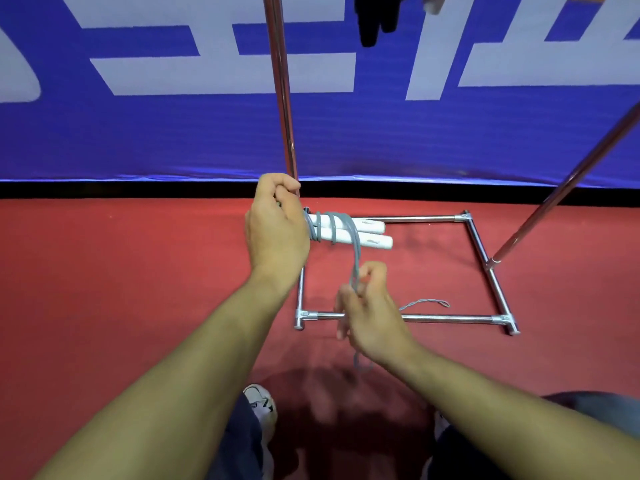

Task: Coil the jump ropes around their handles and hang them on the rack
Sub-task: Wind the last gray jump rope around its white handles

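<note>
**Winding the rope onto the paired handles**

The two white handles (349,232) are held side by side, level, above the red floor (138,289), with their free ends pointing toward 3 o'clock. The left hand (277,226) is closed in a firm grip around the handle ends at 9 o'clock. Several turns of grey rope (334,226) are already laid around the handles near that hand; the turns are loose and unevenly spaced.

From the last turn the rope runs down toward 6 o'clock into the right hand (369,310), where it is pinched between curled fingers. The right hand is blurred, so the exact finger placement cannot be told. A loop of slack hangs below that hand, and a twisted tail lies on the floor at about 3 o'clock from it, just above the near bar of the rack (450,318) base.

Recommended practice for this step:

- The handles should be kept parallel and pressed together, so that the coil is not allowed to slip between them.
- Light tension should be maintained on the rope throughout each pass.
- Each new turn should be laid beside the last, progressing toward 3 o'clock, not stacked.
- The twisted tail should be straightened before it is wound, as kinks are likely to loosen the coil.

Hanging is not yet begun; dark items (377,19) hang from the rack at 12 o'clock.
</note>
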Demonstrator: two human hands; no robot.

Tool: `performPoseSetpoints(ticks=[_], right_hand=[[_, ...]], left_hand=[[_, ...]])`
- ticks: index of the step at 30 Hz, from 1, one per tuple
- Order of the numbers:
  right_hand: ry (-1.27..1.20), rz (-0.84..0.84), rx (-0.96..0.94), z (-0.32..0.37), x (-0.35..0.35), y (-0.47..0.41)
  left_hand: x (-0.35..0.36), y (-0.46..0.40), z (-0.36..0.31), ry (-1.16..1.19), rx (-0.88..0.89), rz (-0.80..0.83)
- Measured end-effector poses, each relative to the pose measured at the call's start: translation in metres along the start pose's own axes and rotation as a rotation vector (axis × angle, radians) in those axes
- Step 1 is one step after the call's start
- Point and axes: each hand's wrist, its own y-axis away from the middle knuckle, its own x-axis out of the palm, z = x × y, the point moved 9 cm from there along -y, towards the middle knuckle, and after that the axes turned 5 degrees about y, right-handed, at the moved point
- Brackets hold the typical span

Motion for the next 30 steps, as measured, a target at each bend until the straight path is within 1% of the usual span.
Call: performPoseSetpoints(ticks=[1,2,3,4,5,8,9,10,12,15,16,18,19,20,22,24,27,28,30], right_hand=[[-0.232,-0.027,0.18,-0.011,0.002,0.001],[-0.397,-0.031,0.321,-0.019,0.006,0.002],[-0.461,-0.004,0.407,-0.024,0.011,0.002],[-0.44,0.025,0.426,-0.026,0.012,0.0],[-0.355,0.006,0.367,-0.026,0.007,-0.005],[-0.024,-0.275,0.005,-0.005,-0.031,-0.009],[0.047,-0.319,-0.116,0.004,-0.037,-0.004],[0.106,-0.325,-0.214,0.011,-0.038,0.002],[0.172,-0.269,-0.316,0.018,-0.033,0.009],[0.166,-0.126,-0.344,0.013,-0.021,0.007],[0.119,-0.049,-0.312,0.007,-0.015,0.004],[0.017,0.135,-0.154,-0.007,0.002,0.001],[0.007,0.219,-0.094,-0.011,0.011,0.001],[0.033,0.268,-0.079,-0.013,0.016,0.002],[0.114,0.269,-0.136,-0.006,0.017,0.008],[0.193,0.243,-0.208,0.005,0.014,0.012],[0.315,0.274,-0.356,0.013,0.016,0.012],[0.376,0.288,-0.397,0.012,0.017,0.009],[0.49,0.291,-0.45,0.01,0.012,-0.001]], left_hand=[[0.001,0.0,-0.001,0.055,-0.011,0.009],[0.002,-0.001,0.001,0.086,-0.027,0.011],[0.002,-0.002,0.003,0.092,-0.048,0.013],[0.002,-0.004,0.007,0.088,-0.073,0.007],[-0.001,-0.006,0.011,0.085,-0.103,-0.008],[-0.014,-0.015,0.022,0.071,-0.172,-0.066],[-0.018,-0.017,0.023,0.067,-0.176,-0.081],[-0.022,-0.02,0.023,0.063,-0.175,-0.098],[-0.03,-0.022,0.023,0.054,-0.163,-0.122],[-0.036,-0.024,0.017,0.049,-0.118,-0.128],[-0.036,-0.023,0.013,0.048,-0.093,-0.125],[-0.033,-0.019,0.007,0.05,-0.063,-0.104],[-0.03,-0.018,0.005,0.052,-0.059,-0.087],[-0.026,-0.017,0.005,0.062,-0.068,-0.065],[-0.02,-0.016,0.009,0.105,-0.123,-0.037],[-0.022,-0.02,0.017,0.14,-0.185,-0.073],[-0.03,-0.025,0.024,0.124,-0.221,-0.119],[-0.029,-0.026,0.023,0.126,-0.22,-0.101],[-0.017,-0.024,0.021,0.13,-0.243,0.027]])
